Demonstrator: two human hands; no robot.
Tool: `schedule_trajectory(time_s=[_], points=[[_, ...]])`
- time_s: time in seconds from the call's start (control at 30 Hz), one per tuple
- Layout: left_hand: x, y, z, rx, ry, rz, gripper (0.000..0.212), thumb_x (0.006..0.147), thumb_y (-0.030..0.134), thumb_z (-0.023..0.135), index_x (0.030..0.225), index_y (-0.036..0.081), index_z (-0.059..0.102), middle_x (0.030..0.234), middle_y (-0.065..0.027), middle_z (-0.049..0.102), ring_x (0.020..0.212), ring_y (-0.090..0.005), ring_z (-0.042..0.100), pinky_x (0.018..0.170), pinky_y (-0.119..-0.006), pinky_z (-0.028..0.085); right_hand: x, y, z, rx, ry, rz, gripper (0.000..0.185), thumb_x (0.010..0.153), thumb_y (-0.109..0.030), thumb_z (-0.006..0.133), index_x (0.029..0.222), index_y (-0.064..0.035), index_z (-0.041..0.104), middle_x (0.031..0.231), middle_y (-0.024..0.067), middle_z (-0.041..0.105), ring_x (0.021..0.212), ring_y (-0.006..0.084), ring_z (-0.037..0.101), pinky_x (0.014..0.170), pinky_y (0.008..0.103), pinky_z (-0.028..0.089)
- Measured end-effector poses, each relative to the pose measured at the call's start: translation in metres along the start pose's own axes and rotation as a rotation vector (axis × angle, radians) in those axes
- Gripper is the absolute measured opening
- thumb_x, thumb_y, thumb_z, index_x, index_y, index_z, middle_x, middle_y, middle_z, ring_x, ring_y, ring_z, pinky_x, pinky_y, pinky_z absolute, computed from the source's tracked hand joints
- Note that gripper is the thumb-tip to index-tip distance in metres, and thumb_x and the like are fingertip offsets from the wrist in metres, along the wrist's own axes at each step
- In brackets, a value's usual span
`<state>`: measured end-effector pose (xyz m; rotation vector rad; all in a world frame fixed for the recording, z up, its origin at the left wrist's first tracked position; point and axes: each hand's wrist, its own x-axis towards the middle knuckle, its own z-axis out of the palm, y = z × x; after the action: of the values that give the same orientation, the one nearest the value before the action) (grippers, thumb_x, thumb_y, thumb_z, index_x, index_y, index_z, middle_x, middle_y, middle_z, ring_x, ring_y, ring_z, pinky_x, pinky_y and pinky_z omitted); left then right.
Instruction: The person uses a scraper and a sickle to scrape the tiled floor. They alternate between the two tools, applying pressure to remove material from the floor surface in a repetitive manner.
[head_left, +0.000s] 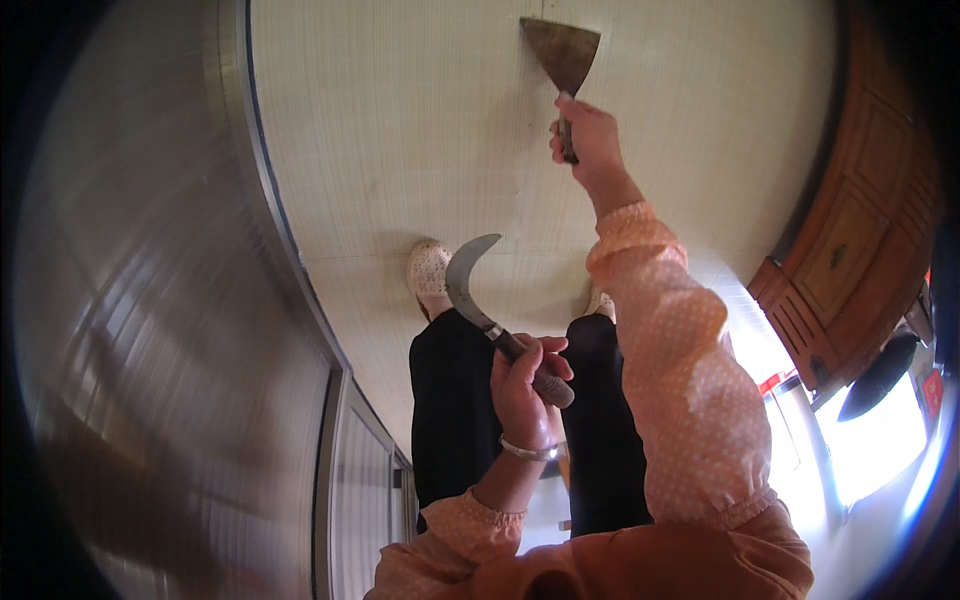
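Note:
My left hand (529, 390) grips the wooden handle of a sickle (471, 281). Its curved metal blade points forward, above my left shoe, and the handle's butt sticks out past my fingers. Stretched out ahead, my right hand (596, 139) is closed around the handle of a wide putty knife (566, 51). The putty knife's brownish, stained blade flares away from me, its broad edge over the tiled floor (420, 135). Whether that edge touches the floor, I cannot tell.
A glossy sliding panel door (165, 300) with a metal frame runs along my left. To the right stands a carved wooden cabinet (847, 255). My patterned shoes (430, 268) rest on the floor below me. Bright light comes from the lower right.

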<state>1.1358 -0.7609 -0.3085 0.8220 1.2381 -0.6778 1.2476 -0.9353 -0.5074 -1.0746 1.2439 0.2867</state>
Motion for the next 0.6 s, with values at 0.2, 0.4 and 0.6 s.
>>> schedule_trajectory(time_s=[0.2, 0.4, 0.6], points=[[0.0, 0.009, 0.005, -0.022, 0.038, 0.011, 0.007, 0.087, 0.015, 0.054, 0.091, 0.01, 0.051, 0.082, -0.0107, 0.067, 0.056, -0.0142, 0.057, 0.046, -0.024, 0.042, -0.009, 0.016, -0.006, -0.047, -0.013, 0.076, 0.023, 0.088, -0.024, 0.058, 0.085, -0.0007, 0.057, 0.06, 0.0086, 0.052, 0.039, 0.0176, 0.046, 0.035, 0.0324, 0.036], [-0.001, 0.006, 0.006, -0.036, 0.028, -0.013, 0.008, 0.087, 0.015, 0.054, 0.092, 0.009, 0.05, 0.081, -0.0113, 0.067, 0.057, -0.0154, 0.058, 0.05, -0.026, 0.044, 0.018, -0.041, 0.009, -0.03, 0.019, -0.015, 0.024, 0.089, -0.024, 0.059, 0.082, -0.0019, 0.055, 0.062, 0.0088, 0.053, 0.043, 0.0166, 0.047, 0.038, 0.0319, 0.038], [-0.017, 0.004, 0.005, -0.061, 0.026, 0.029, 0.009, 0.086, 0.014, 0.055, 0.092, 0.009, 0.05, 0.082, -0.0116, 0.067, 0.058, -0.0161, 0.058, 0.053, -0.026, 0.045, -0.042, 0.005, -0.02, -0.017, 0.043, 0.03, 0.025, 0.089, -0.021, 0.056, 0.075, -0.0001, 0.054, 0.056, 0.0073, 0.049, 0.037, 0.0156, 0.044, 0.032, 0.0307, 0.032]])
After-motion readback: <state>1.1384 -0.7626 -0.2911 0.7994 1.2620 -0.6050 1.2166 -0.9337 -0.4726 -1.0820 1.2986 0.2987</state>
